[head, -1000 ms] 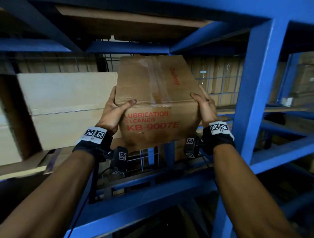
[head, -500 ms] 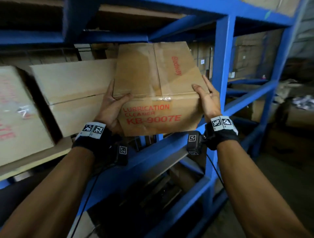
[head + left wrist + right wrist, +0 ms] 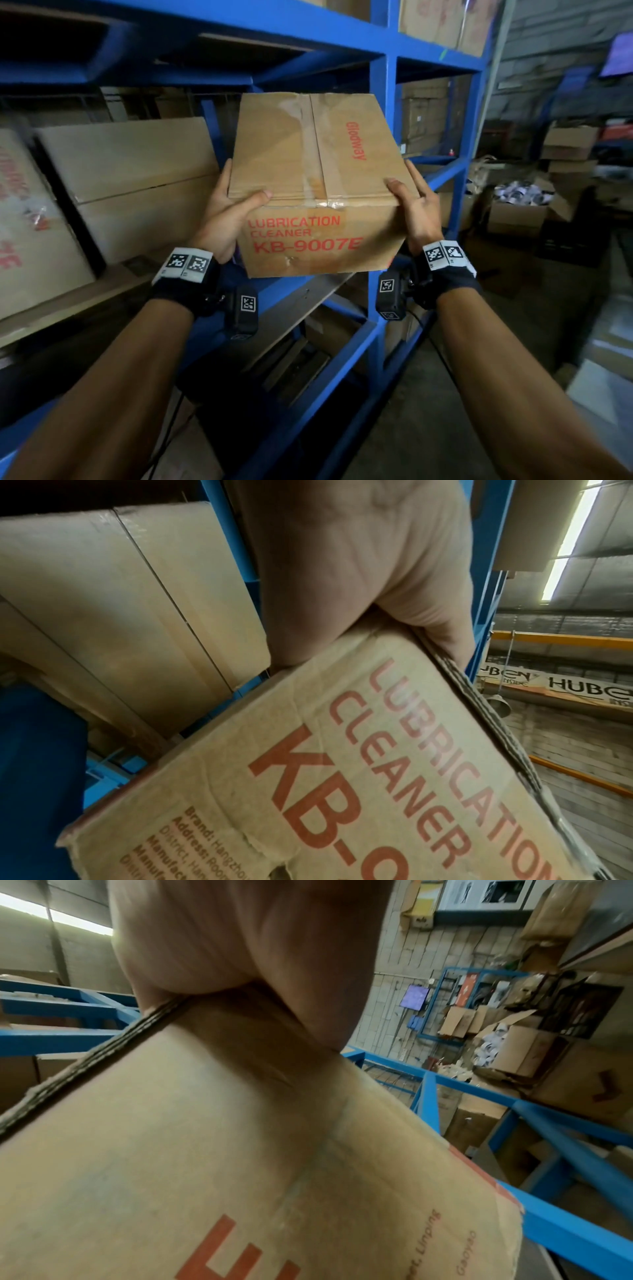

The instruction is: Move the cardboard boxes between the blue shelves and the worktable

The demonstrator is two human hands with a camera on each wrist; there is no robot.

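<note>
A taped cardboard box (image 3: pixel 318 192) with red print "LUBRICATION CLEANER KB-9007E" hangs in the air in front of the blue shelves (image 3: pixel 382 144), clear of the shelf board. My left hand (image 3: pixel 227 212) grips its left side with the thumb hooked over the top front edge. My right hand (image 3: pixel 416 209) grips the right side the same way. In the left wrist view the palm (image 3: pixel 359 569) presses the box (image 3: pixel 342 777) at its corner. In the right wrist view the palm (image 3: pixel 246 947) sits against the box (image 3: pixel 205 1150) side.
Large plain cardboard boxes (image 3: pixel 137 185) and a red-printed one (image 3: pixel 27 219) stand on the shelf at left. A blue upright (image 3: pixel 380 222) runs just behind the held box. Open cartons (image 3: pixel 520 209) and stacked boxes crowd the floor at right; bare concrete floor (image 3: pixel 428 411) lies below.
The box has come out of the shelf bay toward me and to the right. The view has swung right, showing the aisle and the cartons beyond the shelves.
</note>
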